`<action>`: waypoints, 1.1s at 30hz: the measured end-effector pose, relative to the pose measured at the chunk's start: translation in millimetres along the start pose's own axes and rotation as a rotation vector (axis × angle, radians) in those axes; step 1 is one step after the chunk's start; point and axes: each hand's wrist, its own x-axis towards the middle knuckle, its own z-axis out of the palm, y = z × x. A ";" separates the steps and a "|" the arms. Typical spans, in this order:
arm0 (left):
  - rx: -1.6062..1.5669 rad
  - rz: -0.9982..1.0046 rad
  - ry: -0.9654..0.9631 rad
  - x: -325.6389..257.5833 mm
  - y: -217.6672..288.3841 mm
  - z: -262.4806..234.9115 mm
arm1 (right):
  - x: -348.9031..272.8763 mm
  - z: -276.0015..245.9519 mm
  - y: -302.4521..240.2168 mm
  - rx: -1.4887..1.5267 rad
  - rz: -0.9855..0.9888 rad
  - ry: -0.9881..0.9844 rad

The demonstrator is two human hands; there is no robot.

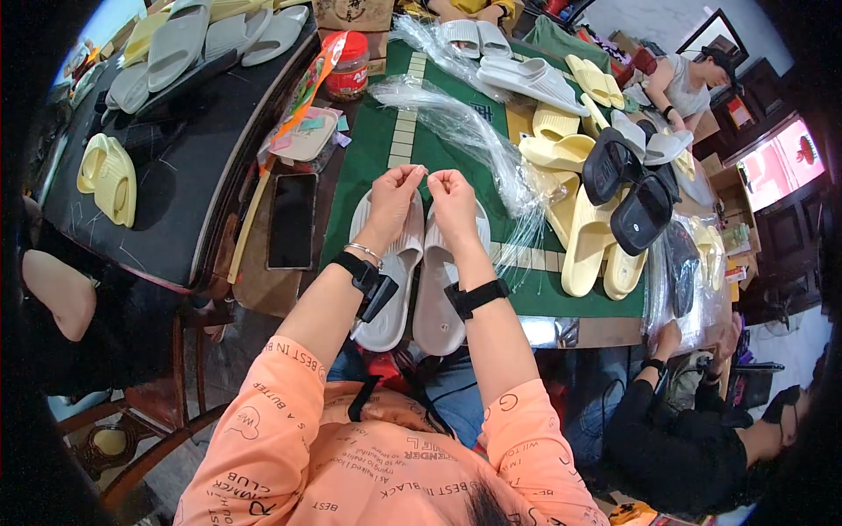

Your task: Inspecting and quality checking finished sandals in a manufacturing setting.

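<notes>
A pair of pale grey slippers lies side by side at the table's near edge, the left slipper (383,320) and the right slipper (438,326) with their heels toward me. Above their straps my left hand (395,202) and my right hand (453,202) meet, fingertips pinched close together. Whatever sits between the fingertips is too small to make out. Both wrists wear black straps. To the right of my hands, thin clear plastic strands (524,245) spread over the green mat (360,167), below a bunch of clear plastic bags (452,118).
Yellow and black slippers (589,241) are heaped at right. A phone (292,221), a red-lidded jar (347,70) and a small tray (307,136) lie left. More slippers (110,180) rest on a black table. Co-workers sit at right; one's hand (668,337) touches bagged slippers.
</notes>
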 end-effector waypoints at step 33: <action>0.030 -0.061 -0.091 8.9 -5.7 -10.4 | -4.3 4.7 -16.7 -0.134 0.027 0.046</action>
